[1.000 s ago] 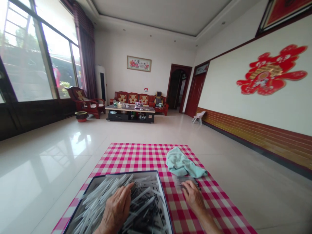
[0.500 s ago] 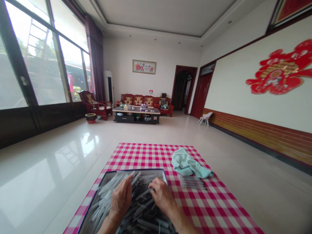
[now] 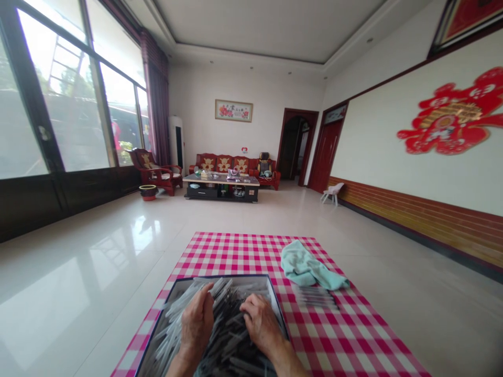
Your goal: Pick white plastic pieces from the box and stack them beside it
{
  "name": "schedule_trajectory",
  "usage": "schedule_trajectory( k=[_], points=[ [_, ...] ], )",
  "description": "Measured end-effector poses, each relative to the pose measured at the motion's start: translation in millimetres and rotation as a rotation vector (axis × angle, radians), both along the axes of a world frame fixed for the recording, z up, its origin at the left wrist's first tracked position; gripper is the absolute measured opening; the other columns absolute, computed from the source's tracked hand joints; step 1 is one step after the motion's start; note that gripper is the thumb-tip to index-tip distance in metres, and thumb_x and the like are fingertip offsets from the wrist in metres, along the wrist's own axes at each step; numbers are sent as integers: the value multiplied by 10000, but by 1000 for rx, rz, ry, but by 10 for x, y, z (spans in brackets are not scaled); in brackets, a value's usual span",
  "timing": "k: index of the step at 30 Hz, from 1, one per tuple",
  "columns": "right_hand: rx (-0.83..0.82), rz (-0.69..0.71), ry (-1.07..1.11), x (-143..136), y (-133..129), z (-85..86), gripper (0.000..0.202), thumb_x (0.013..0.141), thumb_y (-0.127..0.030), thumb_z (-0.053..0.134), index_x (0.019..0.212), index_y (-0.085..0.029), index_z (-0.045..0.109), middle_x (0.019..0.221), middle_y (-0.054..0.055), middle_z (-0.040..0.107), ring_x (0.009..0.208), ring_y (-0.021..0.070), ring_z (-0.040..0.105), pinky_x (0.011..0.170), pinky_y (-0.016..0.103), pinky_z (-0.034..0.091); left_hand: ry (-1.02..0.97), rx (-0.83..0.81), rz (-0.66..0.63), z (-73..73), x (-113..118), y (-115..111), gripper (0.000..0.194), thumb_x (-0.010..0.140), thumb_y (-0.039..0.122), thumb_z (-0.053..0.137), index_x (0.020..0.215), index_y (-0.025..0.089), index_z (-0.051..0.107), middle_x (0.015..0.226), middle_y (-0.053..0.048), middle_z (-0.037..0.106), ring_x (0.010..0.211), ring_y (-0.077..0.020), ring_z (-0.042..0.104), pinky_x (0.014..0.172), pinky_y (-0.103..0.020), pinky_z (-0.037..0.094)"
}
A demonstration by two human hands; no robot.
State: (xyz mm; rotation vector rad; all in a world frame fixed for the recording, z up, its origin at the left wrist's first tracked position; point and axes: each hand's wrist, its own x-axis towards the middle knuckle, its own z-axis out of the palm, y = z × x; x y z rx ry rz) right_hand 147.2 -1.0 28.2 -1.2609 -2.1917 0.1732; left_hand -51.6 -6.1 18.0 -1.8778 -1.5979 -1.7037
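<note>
Right hand [image 3: 261, 322] shifted from stick row [image 3: 315, 297], right of frame, to box [image 3: 274, 295], lower centre | left hand [image 3: 197, 319] at loose sticks [image 3: 225, 297] | both curled, can't tell if pinching

The bare left hand [image 3: 196, 317], lightly bent, points to one o'clock; the bare right hand [image 3: 260, 318], apart from it and more curled, points to eleven o'clock.

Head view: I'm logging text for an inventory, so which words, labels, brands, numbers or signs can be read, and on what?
"家", probably, on the framed picture; its other characters are too small to read.
Small red-and-white wall mark: too small to read.
Translucent sticks in the box: blurred, no lettering legible.
Nothing else is readable.
</note>
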Motion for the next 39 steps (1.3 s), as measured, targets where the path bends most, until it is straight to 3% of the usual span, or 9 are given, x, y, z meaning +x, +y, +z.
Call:
schedule_trajectory(
  k=[6, 11, 15, 18, 23, 32, 35, 39],
  points=[
    [22, 2, -16, 5, -18, 5, 244, 740, -18, 527, 861, -214, 606, 916, 27, 626, 894, 208, 583, 812, 345, 433, 97, 55, -56, 7, 60, -33, 263, 964, 225, 395, 1076, 180, 628, 891, -55, 733, 776, -175, 718, 673, -268, 570],
    [110, 23, 78, 16, -23, 55, 223, 855, -51, 445, 958, -212, 561, 941, 31, 623, 894, 196, 588, 808, 332, 448, 218, 75, -103, 95, 128, -113, 263, 964, 183, 393, 1119, 184, 605, 870, -54, 685, 772, -160, 678, 694, -255, 545],
    [190, 73, 133, -7, -30, 65, 187, 946, -137, 412, 1013, -220, 566, 982, 37, 637, 916, 194, 595, 823, 333, 463, 388, 60, -197, 206, 216, -174, 294, 946, 157, 401, 1168, 196, 590, 1057, -91, 657, 934, -200, 640, 821, -330, 526],
    [231, 133, 158, -17, -34, 56, 211, 956, -151, 407, 1085, -221, 559, 1027, 49, 644, 948, 201, 600, 845, 352, 483, 486, 33, -240, 219, 287, -182, 282, 950, 175, 404, 1162, 183, 589, 997, -88, 664, 876, -207, 633, 783, -341, 523],
    [259, 74, 297, 9, 0, 48, 286, 929, -117, 416, 1162, -220, 546, 1114, 82, 618, 1065, 215, 593, 923, 375, 510, 481, 58, -170, 161, 299, -158, 284, 983, 190, 349, 1098, 172, 608, 795, -51, 633, 704, -180, 596, 652, -295, 489],
    [172, 129, 375, -14, -4, 65, 338, 946, -99, 355, 1175, -243, 558, 1053, 73, 617, 1004, 195, 619, 884, 348, 535, 529, 77, -16, 272, 288, -197, 258, 978, 205, 386, 1067, 210, 628, 846, -50, 653, 788, -206, 593, 787, -373, 435],
    [142, 189, 379, -54, -31, 48, 317, 944, -126, 385, 1186, -249, 548, 1044, 63, 640, 992, 191, 630, 869, 326, 533, 564, 63, -41, 244, 342, -204, 274, 984, 205, 366, 1065, 210, 628, 852, -47, 655, 783, -202, 598, 801, -372, 431],
    [106, 72, 398, -51, -73, 66, 288, 890, -166, 478, 1163, -220, 552, 1003, 60, 664, 924, 201, 647, 826, 324, 527, 529, 71, 0, 167, 319, -165, 308, 997, 211, 319, 1132, 175, 594, 844, -57, 645, 748, -197, 590, 716, -328, 439]
  ],
)
